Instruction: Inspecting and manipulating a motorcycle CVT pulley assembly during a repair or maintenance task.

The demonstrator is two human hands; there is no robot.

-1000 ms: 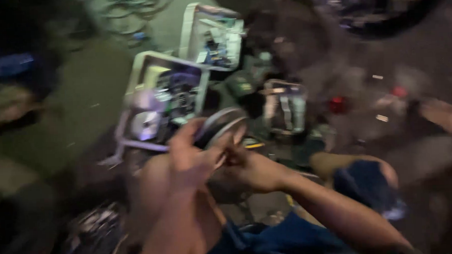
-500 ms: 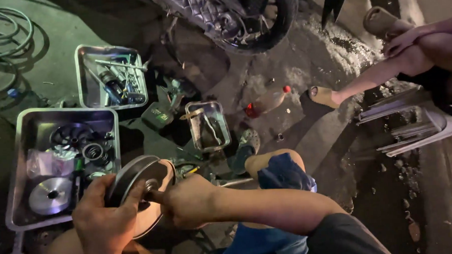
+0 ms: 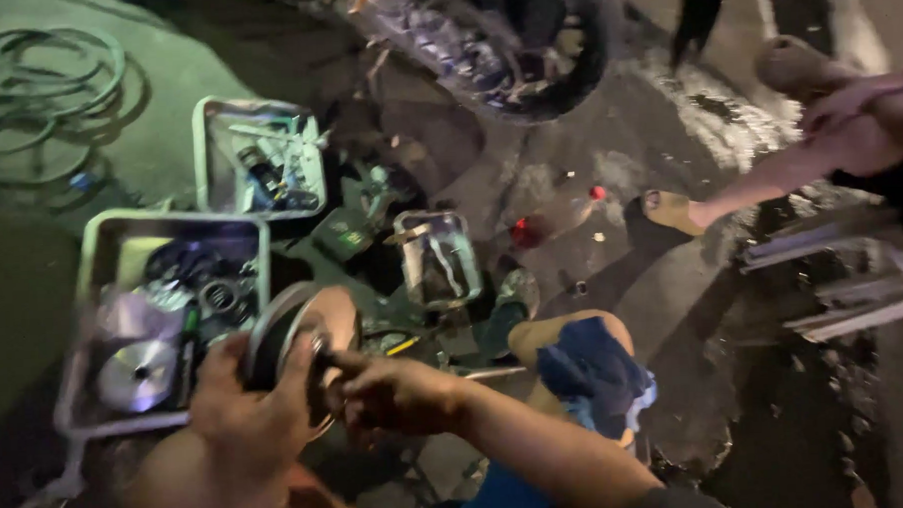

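Observation:
My left hand (image 3: 249, 416) grips a round metal pulley disc (image 3: 304, 339) by its dark rim and holds it upright over my lap. Fingers of my right hand (image 3: 391, 391) pinch at the hub in the middle of the disc's bright face. My knee with a blue cloth (image 3: 591, 369) on it sits just right of my forearm. The disc's far side is hidden.
A large metal tray (image 3: 97, 266) with a shiny disc and several parts lies left. A smaller tray (image 3: 212, 122) of tools and a small tin (image 3: 437, 260) lie beyond. A motorcycle wheel (image 3: 524, 41), a coiled hose (image 3: 35, 78) and another person's leg (image 3: 769, 178) border the floor.
The camera swung from a blurred tilted view to a steadier one. The disc stays between both hands; my right hand's fingers have moved onto its hub.

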